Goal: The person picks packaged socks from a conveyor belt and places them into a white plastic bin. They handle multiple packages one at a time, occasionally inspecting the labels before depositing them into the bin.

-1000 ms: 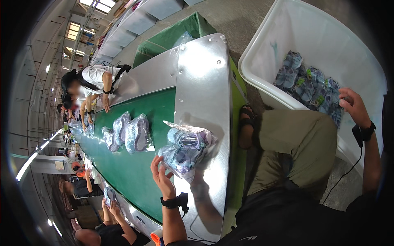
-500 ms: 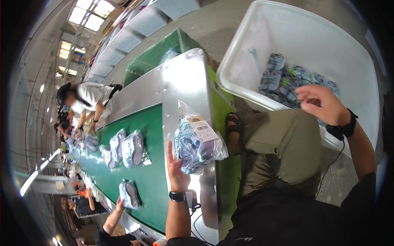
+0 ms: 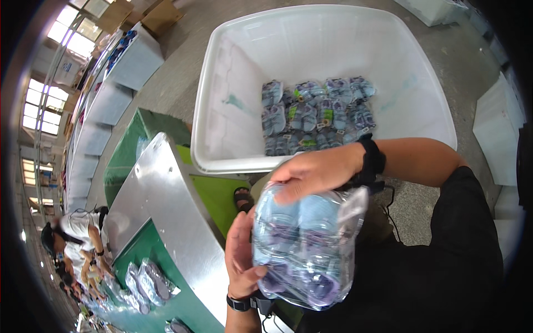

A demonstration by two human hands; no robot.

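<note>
A pair of light blue and purple shoes (image 3: 302,238) in a clear plastic bag is held up in front of my body, clear of the metal table end. My left hand (image 3: 241,258) grips the bag's left side, thumb on the front and fingers behind. Across its top edge lies my right hand (image 3: 322,169), thumb pressed over one shoe and its other fingers partly hidden. Just beyond my hands is a big white bin (image 3: 327,12). Several similar bagged shoes (image 3: 305,116) lie in rows on its floor.
To my left, a metal table end (image 3: 183,222) borders a green conveyor belt (image 3: 133,250) carrying more bagged shoes (image 3: 152,283). A co-worker in a white top (image 3: 78,230) leans over it. A green-covered container (image 3: 147,122) stands beyond; more white bins (image 3: 502,125) stand at right.
My view has swung right toward the bin. The bagged shoes have come off the metal table end into my hands. My right hand has moved from over the bin onto the bag.
</note>
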